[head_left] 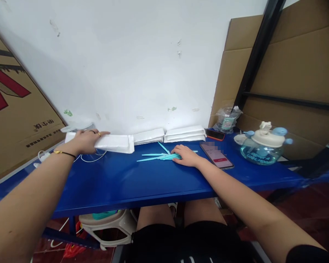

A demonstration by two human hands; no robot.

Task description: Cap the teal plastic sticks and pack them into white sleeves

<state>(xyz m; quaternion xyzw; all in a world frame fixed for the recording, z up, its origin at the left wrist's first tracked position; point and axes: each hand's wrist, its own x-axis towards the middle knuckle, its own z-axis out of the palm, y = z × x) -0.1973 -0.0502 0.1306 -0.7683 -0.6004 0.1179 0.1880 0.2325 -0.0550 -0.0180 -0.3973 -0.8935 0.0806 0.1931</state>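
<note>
My left hand [88, 141] is closed over a flat white plastic-wrapped packet [116, 142] at the left of the blue table, its palm hiding part of the packet. Farther right, my right hand [185, 156] lies with bent fingers over a small bunch of thin turquoise pointed strips [156, 156], which fan out to the left on the tabletop. The fingers cover some of the strips. Against the wall stand two more white packets, a left one [148, 136] and a right one [185, 134].
Right of my right hand lies a phone [216, 155], with another phone [215, 134] behind it. A clear jug with a cream lid [263, 144] and a plastic-wrapped cup [227, 119] stand at the right. White cables [93, 160] lie at left, near a large cardboard box [22, 98].
</note>
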